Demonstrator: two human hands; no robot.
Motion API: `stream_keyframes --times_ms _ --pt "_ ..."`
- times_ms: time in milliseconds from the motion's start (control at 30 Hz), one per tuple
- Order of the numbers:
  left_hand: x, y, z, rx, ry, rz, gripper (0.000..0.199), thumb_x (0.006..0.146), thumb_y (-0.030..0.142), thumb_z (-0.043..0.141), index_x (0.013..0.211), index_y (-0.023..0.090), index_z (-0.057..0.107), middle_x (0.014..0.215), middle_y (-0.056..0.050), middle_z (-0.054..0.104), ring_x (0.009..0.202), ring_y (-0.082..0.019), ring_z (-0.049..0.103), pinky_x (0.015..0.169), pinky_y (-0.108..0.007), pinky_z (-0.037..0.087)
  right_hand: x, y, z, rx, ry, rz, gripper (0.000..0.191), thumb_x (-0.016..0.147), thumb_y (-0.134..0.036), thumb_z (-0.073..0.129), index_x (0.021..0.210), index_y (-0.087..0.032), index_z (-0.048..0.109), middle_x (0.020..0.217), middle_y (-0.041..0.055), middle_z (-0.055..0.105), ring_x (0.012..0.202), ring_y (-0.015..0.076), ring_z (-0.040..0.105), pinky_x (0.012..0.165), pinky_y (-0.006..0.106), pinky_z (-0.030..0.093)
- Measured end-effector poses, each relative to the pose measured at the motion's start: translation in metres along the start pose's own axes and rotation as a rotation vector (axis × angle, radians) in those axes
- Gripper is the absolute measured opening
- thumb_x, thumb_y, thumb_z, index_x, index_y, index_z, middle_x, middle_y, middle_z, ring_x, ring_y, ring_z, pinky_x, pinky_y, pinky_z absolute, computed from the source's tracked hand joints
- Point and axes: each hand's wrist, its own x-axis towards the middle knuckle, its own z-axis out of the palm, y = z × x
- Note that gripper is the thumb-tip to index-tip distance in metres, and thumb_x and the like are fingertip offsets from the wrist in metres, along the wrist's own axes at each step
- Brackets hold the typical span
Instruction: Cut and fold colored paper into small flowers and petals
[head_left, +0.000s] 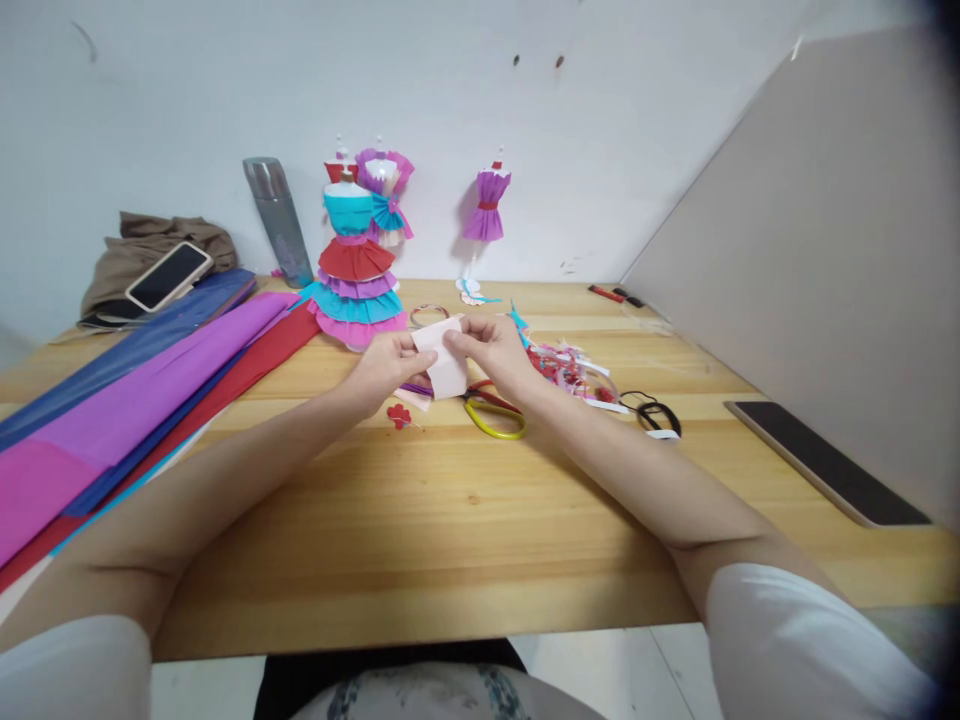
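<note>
A small pale pink piece of paper point(448, 368) is held up between my two hands, above the wooden table point(450, 540). My left hand point(386, 370) pinches its left side, thumb on the near face. At its upper right edge, my right hand point(495, 348) grips it between thumb and fingers. Scissors with yellow-green and red handles point(496, 420) lie just below my right hand. A red paper flower point(400, 417) rests on the table below my left hand, near a purple and pale strip partly hidden by that hand.
Small dress forms in coloured paper, one large layered point(356, 260), one purple point(489, 205), stand behind. A bottle point(277, 220), phone point(171, 277) and long coloured sheets point(150, 400) are left. Paper scraps point(574, 372), a black band point(660, 418) and a dark flat device point(825, 462) are right.
</note>
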Motion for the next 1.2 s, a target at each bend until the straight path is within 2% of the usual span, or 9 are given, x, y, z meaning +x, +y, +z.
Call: stream_keyframes --times_ms 167,333,467,600,800,900,1000,1100,1200 --pt "0.002 -0.003 -0.001 0.053 -0.01 -0.02 0.031 0.066 0.033 0.083 0.086 0.012 0.073 0.076 -0.009 0.076 0.066 -0.021 0.072 0.062 -0.031 0.059 0.001 0.002 0.001 -0.003 0.007 -0.012 0.035 0.064 -0.05 0.077 0.063 -0.021 0.058 0.062 -0.0008 0.059 0.061 0.0139 0.05 0.057 0.027 0.042" --pt "0.003 0.0 -0.004 0.08 -0.075 -0.042 0.032 0.068 0.034 0.083 0.087 0.01 0.073 0.074 -0.011 0.075 0.063 -0.023 0.072 0.06 -0.032 0.058 -0.001 0.003 -0.001 0.076 -0.004 0.048 0.04 0.066 -0.055 0.077 0.062 -0.021 0.057 0.061 -0.0007 0.057 0.057 0.0126 0.048 0.058 0.029 0.043" --pt "0.002 0.003 -0.004 0.091 -0.082 -0.078 0.031 0.066 0.032 0.084 0.083 0.01 0.071 0.071 -0.009 0.075 0.059 -0.02 0.071 0.057 -0.028 0.057 -0.001 0.002 -0.001 0.122 -0.022 0.07 0.041 0.067 -0.055 0.077 0.062 -0.019 0.057 0.06 -0.0015 0.057 0.056 0.0111 0.049 0.058 0.027 0.042" --pt "0.002 0.004 -0.004 0.068 -0.078 -0.124 0.026 0.067 0.028 0.083 0.078 0.009 0.07 0.071 -0.009 0.074 0.06 -0.018 0.071 0.058 -0.025 0.057 -0.001 0.0 -0.001 0.155 -0.045 0.073 0.042 0.067 -0.057 0.073 0.068 -0.017 0.063 0.062 -0.0011 0.059 0.059 0.0119 0.051 0.059 0.027 0.043" --pt "0.002 0.009 -0.005 0.02 -0.048 -0.099 0.027 0.069 0.024 0.082 0.088 0.007 0.072 0.074 -0.01 0.075 0.062 -0.017 0.071 0.062 -0.026 0.058 0.0 -0.001 -0.005 0.071 -0.029 0.04 0.028 0.065 -0.042 0.078 0.063 -0.019 0.061 0.062 -0.0019 0.058 0.06 0.0117 0.048 0.062 0.028 0.043" --pt "0.002 0.011 -0.005 0.057 -0.022 -0.069 0.028 0.068 0.025 0.083 0.086 0.007 0.072 0.075 -0.01 0.075 0.062 -0.017 0.07 0.06 -0.025 0.057 0.001 0.0 -0.006 0.076 -0.025 0.04 0.029 0.067 -0.042 0.079 0.066 -0.019 0.062 0.063 -0.002 0.059 0.06 0.0116 0.049 0.063 0.028 0.044" --pt "0.003 0.015 -0.007 0.054 0.038 -0.008 0.022 0.069 0.025 0.082 0.08 0.009 0.071 0.072 -0.008 0.073 0.061 -0.015 0.068 0.059 -0.025 0.056 -0.001 -0.002 -0.005 0.115 -0.1 0.055 0.036 0.069 -0.052 0.077 0.074 -0.019 0.065 0.072 0.0007 0.065 0.068 0.0147 0.057 0.067 0.029 0.048" --pt "0.004 0.025 -0.011 0.002 0.143 0.069 0.014 0.072 0.021 0.077 0.075 0.01 0.068 0.07 -0.006 0.07 0.06 -0.014 0.065 0.059 -0.025 0.056 -0.004 -0.005 -0.003 0.176 -0.261 0.096 0.042 0.07 -0.06 0.075 0.083 -0.02 0.068 0.087 0.0038 0.071 0.082 0.0193 0.064 0.075 0.032 0.051" --pt "0.004 0.037 -0.014 -0.024 0.204 0.088 0.007 0.077 0.015 0.071 0.075 0.009 0.068 0.069 -0.007 0.07 0.058 -0.013 0.063 0.056 -0.024 0.053 -0.006 -0.006 -0.001 0.247 -0.406 0.199 0.043 0.069 -0.059 0.078 0.083 -0.019 0.068 0.085 0.006 0.073 0.083 0.0214 0.067 0.079 0.034 0.053"
